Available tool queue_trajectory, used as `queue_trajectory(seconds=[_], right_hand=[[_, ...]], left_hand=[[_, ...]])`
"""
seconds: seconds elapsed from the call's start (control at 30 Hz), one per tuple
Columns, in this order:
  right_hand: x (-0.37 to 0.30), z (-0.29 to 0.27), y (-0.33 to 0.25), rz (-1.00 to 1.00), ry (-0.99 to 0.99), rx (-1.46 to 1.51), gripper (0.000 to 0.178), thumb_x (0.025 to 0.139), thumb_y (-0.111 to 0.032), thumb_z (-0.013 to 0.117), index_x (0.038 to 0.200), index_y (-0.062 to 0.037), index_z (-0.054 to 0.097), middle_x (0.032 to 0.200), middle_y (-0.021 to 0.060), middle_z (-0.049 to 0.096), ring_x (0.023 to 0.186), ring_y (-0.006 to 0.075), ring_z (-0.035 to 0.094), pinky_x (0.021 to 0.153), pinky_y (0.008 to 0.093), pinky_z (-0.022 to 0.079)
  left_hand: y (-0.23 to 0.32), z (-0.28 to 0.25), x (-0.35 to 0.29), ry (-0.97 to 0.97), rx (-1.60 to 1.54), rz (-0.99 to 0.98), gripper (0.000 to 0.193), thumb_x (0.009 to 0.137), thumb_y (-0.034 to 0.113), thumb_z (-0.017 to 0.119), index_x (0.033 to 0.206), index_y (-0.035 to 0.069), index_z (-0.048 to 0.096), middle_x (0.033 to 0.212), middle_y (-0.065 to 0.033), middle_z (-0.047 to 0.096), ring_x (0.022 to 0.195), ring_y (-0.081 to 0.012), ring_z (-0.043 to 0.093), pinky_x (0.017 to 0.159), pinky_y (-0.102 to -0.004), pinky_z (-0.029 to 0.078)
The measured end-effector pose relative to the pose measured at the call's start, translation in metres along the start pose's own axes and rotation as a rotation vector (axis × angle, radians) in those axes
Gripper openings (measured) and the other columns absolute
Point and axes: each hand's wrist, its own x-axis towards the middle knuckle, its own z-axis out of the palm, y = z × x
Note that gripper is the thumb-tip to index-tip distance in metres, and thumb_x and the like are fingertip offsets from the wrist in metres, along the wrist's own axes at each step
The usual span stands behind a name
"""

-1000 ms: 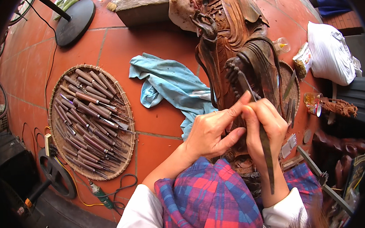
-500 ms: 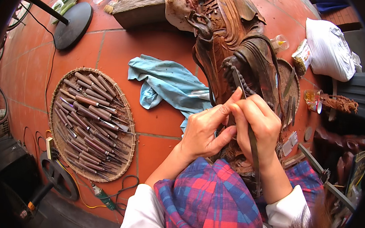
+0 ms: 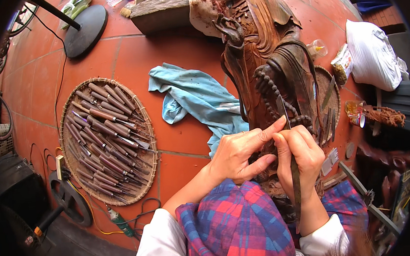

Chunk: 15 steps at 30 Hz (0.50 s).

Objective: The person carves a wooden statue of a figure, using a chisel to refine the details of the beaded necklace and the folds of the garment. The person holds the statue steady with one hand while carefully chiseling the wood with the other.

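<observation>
A dark carved wooden statue (image 3: 261, 31) lies in front of me, with draped robes and a carved string of beads (image 3: 270, 84). My right hand (image 3: 310, 153) is closed around a long, thin metal file (image 3: 296, 183). The file's narrow far end lies by the beads, and its other end runs back along my right forearm. My left hand (image 3: 238, 155) is beside it over the statue, index finger stretched to the file and thumb apart. Its other fingers are partly hidden. A plaid cloth (image 3: 235, 221) covers what lies below my hands.
On the red tile floor, a round woven tray (image 3: 153, 172) holds many wood-handled carving tools. A light blue cloth (image 3: 188, 93) lies beside the statue. To the right are a second tray (image 3: 337, 95) with files, a jar (image 3: 319, 47) and a white sack (image 3: 373, 56). A green power tool (image 3: 121, 224) lies lower left.
The file and both hands have drawn back toward me and slightly right, uncovering more of the beads. The whole view has shifted a little.
</observation>
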Motion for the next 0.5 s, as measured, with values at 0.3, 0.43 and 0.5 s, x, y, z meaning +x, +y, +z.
queue_trajectory(seconds=[0.3,0.43,0.5], right_hand=[[0.0,-0.003,-0.006,0.0,0.016,-0.025,0.007,0.085,0.0,0.065,0.079,-0.0011,0.061,0.07,0.0113,0.054,0.062,0.0287,0.057,0.056,0.0364,0.045],[0.011,0.009,0.006,-0.047,0.019,0.015,0.008,0.084,0.001,0.066,0.079,-0.0004,0.06,0.07,0.0113,0.053,0.06,0.0288,0.056,0.055,0.037,0.044],[0.0,0.003,0.006,-0.005,0.015,0.03,0.008,0.084,0.001,0.066,0.079,-0.0002,0.06,0.07,0.0113,0.053,0.06,0.0286,0.056,0.054,0.0368,0.044]], left_hand=[[0.002,0.0,0.001,-0.03,-0.029,0.026,0.07,0.083,0.025,0.066,0.146,0.008,0.042,0.075,-0.0092,0.06,0.06,-0.0226,0.059,0.058,-0.0335,0.05],[0.003,-0.002,0.002,0.005,-0.058,-0.075,0.067,0.084,0.026,0.065,0.144,0.006,0.045,0.076,-0.0104,0.061,0.059,-0.0223,0.059,0.058,-0.0333,0.05],[-0.001,0.005,-0.003,-0.008,-0.071,-0.066,0.065,0.085,0.027,0.064,0.144,0.007,0.045,0.076,-0.011,0.061,0.059,-0.0222,0.059,0.057,-0.0333,0.05]])
